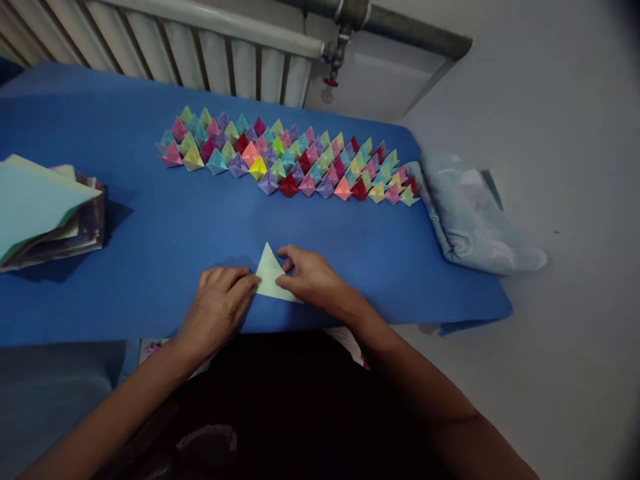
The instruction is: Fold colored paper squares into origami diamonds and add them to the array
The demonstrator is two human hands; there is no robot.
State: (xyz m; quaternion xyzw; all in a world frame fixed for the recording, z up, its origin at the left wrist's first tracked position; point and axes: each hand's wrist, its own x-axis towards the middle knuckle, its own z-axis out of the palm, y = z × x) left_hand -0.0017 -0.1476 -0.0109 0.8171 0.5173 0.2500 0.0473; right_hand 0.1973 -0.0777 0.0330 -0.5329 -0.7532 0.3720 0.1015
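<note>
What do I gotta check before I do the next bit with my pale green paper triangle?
1. Left hand at the triangle's left edge: ok.
2. Right hand on its right side: ok, thumb touching.
3. Small multicoloured folded-paper points away from both hands: ok.
4. Smooth blue table covering under the triangle: ok.
5. Triangle's edges lined up exactly: cannot tell, too small.

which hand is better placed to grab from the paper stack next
Left, probably: the left hand is nearer the paper stack; the right hand is farther off. Both touch the pale green paper.
</note>
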